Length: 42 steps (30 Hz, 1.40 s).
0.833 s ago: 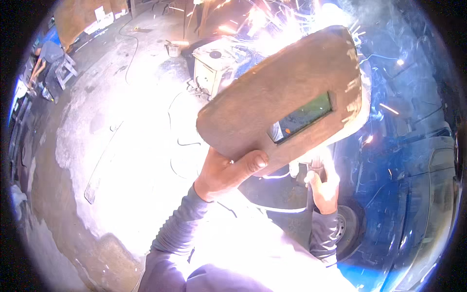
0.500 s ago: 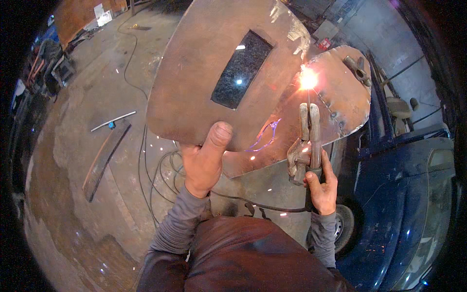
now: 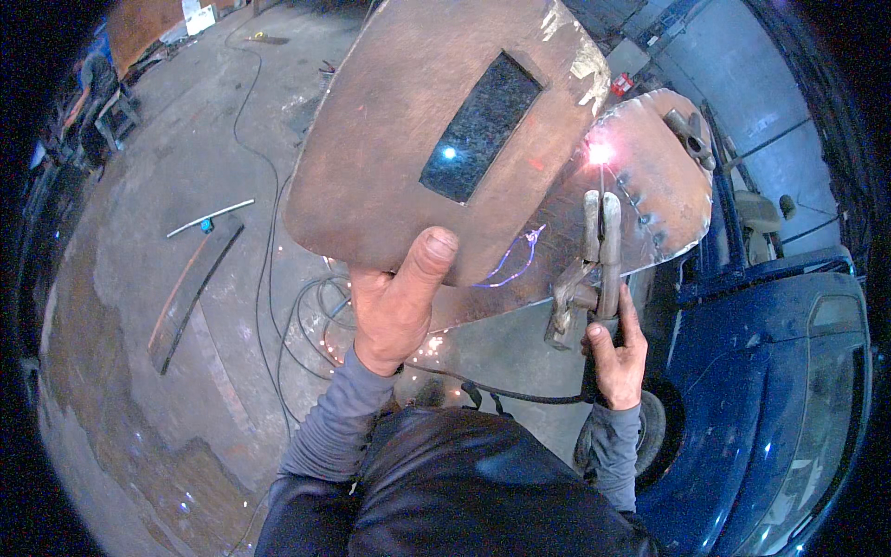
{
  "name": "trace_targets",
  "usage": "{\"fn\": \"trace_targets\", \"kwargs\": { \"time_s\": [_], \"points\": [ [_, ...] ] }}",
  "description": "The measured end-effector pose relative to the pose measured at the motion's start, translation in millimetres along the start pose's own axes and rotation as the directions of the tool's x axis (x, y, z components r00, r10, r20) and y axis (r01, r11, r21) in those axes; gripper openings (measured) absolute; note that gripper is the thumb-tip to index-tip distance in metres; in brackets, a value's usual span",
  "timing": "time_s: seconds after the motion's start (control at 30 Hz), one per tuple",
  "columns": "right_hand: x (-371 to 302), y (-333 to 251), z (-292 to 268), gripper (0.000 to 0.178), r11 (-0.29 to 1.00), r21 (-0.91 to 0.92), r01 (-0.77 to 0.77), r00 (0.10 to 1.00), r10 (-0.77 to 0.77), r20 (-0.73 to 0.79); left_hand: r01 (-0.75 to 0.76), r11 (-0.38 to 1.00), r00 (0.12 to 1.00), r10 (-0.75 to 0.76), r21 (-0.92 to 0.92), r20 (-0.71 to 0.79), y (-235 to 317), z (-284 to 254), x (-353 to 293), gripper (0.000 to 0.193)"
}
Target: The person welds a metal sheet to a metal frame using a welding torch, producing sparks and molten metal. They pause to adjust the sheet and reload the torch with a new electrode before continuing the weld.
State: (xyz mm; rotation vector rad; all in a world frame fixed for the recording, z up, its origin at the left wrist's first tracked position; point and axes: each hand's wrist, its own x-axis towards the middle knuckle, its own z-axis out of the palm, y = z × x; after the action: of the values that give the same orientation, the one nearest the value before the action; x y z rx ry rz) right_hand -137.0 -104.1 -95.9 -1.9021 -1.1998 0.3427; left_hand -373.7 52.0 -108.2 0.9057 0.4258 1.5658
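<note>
My left hand (image 3: pixel 397 311) grips the lower edge of a brown welding shield (image 3: pixel 371 139), thumb on its near face and the other fingers hidden behind. The shield has a dark viewing window (image 3: pixel 483 125), where a bright blue-white spot shows. My right hand (image 3: pixel 617 362) is wrapped round the handle of an electrode holder (image 3: pixel 608 255). Its jaws clamp a thin electrode (image 3: pixel 602 178) pointing away from me. At the electrode's far end a bright arc (image 3: pixel 601 153) glows on a rusty metal sheet (image 3: pixel 673 176), beside a line of dark weld spots. The shield covers part of the sheet.
A blue vehicle (image 3: pixel 742 399) stands close on the right. Black cables (image 3: pixel 306 325) loop over the concrete floor (image 3: pixel 139 278). Sparks (image 3: pixel 427 351) scatter below the sheet. A curved dark strip (image 3: pixel 204 297) lies at left. A metal clamp-like piece (image 3: pixel 689 139) sits on the sheet's far edge.
The shield has shifted slightly right in view. The arc looks smaller and pinker, and the scene's tint is cooler. Sparks now cluster on the floor below the sheet. Both hands keep their grips.
</note>
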Motion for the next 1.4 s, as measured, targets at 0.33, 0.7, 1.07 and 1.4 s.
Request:
{"fn": "trace_targets", "kwargs": {
  "time_s": [0.33,0.7,1.07,1.4],
  "points": [
    [1,-4,1,0.065,0.999,-0.024,0.039,0.999,-0.039,-0.008,0.075,0.993,0.996,-0.080,0.091,0.048,8,-5,-7,0.039],
    [1,8,-2,0.067,0.998,-0.011,0.059,0.998,-0.059,0.018,0.158,0.968,0.872,-0.228,0.193,0.433,18,-2,-11,0.046],
    [-4,8,3,0.067,0.993,0.117,0.029,0.999,-0.028,-0.017,0.121,0.981,0.953,-0.157,0.152,0.257,11,-5,-13,0.037],
    [0,25,-4,0.069,0.993,-0.062,0.099,0.995,-0.100,-0.016,-0.065,0.973,0.997,0.054,0.222,0.057,4,-11,-6,0.032]
  ]
}}
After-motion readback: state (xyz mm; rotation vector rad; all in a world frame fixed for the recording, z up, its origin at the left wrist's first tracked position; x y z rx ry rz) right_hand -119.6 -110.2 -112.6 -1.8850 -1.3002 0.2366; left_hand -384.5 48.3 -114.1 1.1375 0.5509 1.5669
